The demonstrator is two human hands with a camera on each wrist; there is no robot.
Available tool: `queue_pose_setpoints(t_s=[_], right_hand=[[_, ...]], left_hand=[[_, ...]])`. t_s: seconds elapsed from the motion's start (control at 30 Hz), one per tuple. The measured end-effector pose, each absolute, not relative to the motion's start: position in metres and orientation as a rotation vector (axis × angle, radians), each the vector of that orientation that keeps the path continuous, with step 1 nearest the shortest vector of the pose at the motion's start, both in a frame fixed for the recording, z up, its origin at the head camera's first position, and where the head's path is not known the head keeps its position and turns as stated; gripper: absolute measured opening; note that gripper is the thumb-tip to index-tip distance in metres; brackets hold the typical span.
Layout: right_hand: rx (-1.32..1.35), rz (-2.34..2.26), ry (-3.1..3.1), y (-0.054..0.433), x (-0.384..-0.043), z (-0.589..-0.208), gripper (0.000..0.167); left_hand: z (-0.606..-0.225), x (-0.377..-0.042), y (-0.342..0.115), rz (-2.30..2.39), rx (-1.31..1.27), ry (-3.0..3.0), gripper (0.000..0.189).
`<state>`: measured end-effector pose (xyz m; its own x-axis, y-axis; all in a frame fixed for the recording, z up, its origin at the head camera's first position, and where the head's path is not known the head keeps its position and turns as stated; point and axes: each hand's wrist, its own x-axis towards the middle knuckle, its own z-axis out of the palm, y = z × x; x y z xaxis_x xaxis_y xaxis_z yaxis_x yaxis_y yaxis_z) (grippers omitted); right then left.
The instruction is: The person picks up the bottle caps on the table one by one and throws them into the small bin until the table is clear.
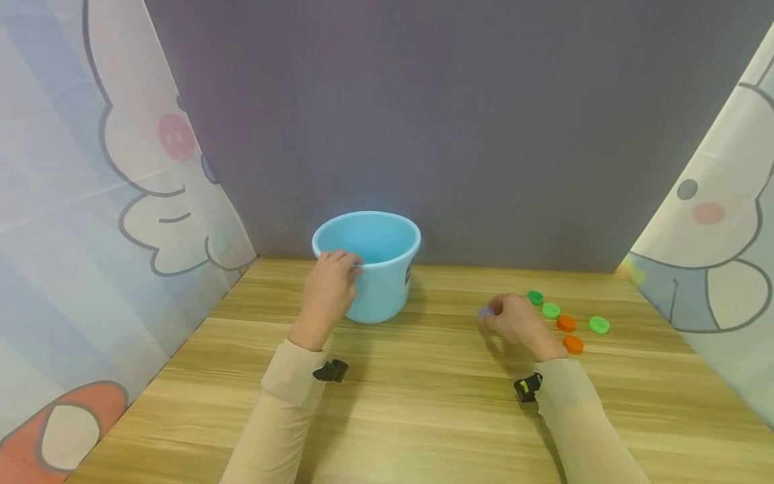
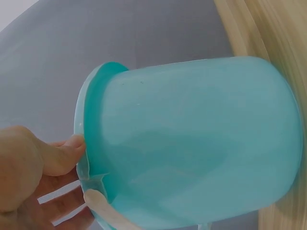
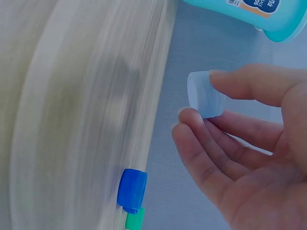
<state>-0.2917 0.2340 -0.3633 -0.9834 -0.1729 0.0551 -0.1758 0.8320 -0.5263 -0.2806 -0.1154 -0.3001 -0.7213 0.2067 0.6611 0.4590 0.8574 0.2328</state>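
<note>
A light-blue plastic bucket stands upright on the wooden table. My left hand grips its near-left rim; in the left wrist view the thumb presses on the rim beside a pale handle. To the right, my right hand pinches a pale translucent bottle cap between thumb and fingers, above the table. Near that hand lie a dark green cap, light green caps and orange caps. The inside bottom of the bucket is hidden.
A dark grey panel rises behind the table. Printed curtains with cartoon figures hang at the left and right. Each wrist wears a small black device.
</note>
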Motion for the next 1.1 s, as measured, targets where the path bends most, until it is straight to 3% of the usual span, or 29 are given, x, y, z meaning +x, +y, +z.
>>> queue_pose_setpoints(t_s=[1.1], right_hand=[[0.295,0.929,-2.761,0.2297,-0.2898,-0.3553,0.044]], left_hand=[[-0.2967,-0.2736,-0.1064,-0.521,-0.553,-2.382,0.009]])
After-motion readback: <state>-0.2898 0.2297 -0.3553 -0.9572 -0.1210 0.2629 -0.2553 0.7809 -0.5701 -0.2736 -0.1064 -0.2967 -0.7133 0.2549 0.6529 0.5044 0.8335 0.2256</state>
